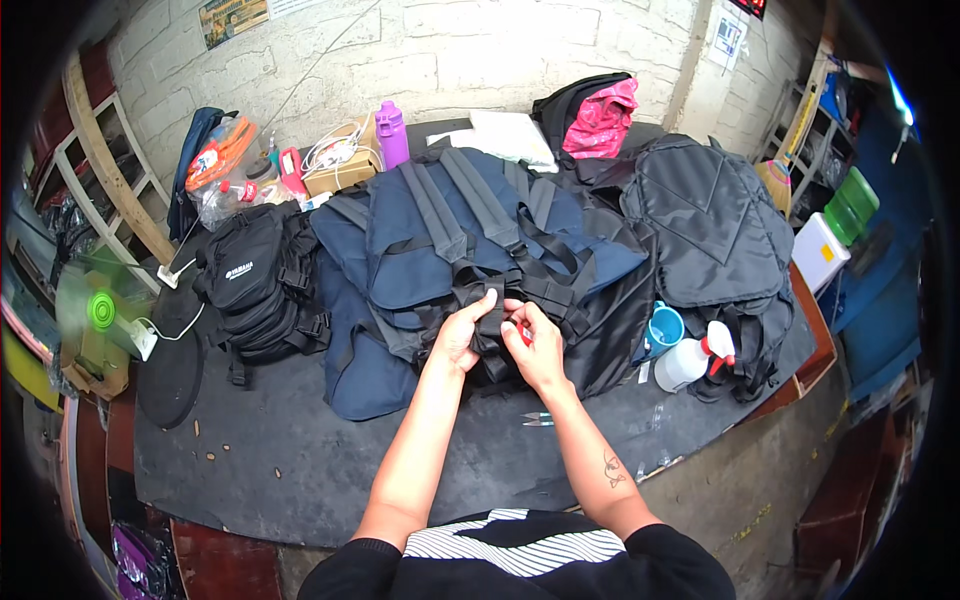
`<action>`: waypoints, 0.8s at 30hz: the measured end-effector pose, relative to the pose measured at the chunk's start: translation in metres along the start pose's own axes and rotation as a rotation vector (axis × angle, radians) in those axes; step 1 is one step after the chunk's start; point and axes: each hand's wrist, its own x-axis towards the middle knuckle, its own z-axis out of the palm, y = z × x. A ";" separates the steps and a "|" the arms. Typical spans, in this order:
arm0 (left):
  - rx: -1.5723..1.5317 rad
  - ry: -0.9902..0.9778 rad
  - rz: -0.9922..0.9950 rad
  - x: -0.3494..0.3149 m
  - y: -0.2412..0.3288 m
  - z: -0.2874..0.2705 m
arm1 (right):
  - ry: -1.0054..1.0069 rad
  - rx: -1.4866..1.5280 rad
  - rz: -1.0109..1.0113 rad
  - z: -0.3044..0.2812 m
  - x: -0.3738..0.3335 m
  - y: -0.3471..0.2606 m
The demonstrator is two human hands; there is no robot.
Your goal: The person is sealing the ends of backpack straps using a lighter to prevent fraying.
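In front of me lies a pile of navy blue backpacks (410,225) with grey shoulder straps and black webbing. My left hand (462,332) is closed on a black webbing strap (490,300) at the pile's near edge, its thumb pressed on top. Right beside it, my right hand (536,345) is closed with its fingers bent against the same bunch of straps. A small red thing shows between its fingers; its kind is mostly hidden. Thread snips (538,419) lie on the dark table (300,470) just below my hands.
Left of the pile are small black bags (250,270) and a standing green fan (101,310). At the right are a black backpack (705,220), a white spray bottle (685,365) and a blue cup (664,328). A purple bottle (392,135) stands behind.
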 end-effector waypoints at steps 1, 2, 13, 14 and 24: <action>-0.025 -0.018 -0.016 0.001 0.000 -0.003 | -0.001 0.001 0.000 0.001 0.000 0.000; -0.025 -0.017 -0.015 0.002 -0.001 -0.005 | 0.005 0.015 0.014 0.002 -0.001 0.000; 0.106 0.070 0.018 -0.003 -0.001 0.002 | -0.018 0.025 0.073 0.002 -0.002 0.003; 0.106 0.070 0.018 -0.003 -0.001 0.002 | -0.012 0.029 0.075 0.002 -0.003 0.002; 0.108 0.071 -0.011 0.002 -0.005 -0.008 | -0.009 0.008 0.063 0.001 -0.003 0.001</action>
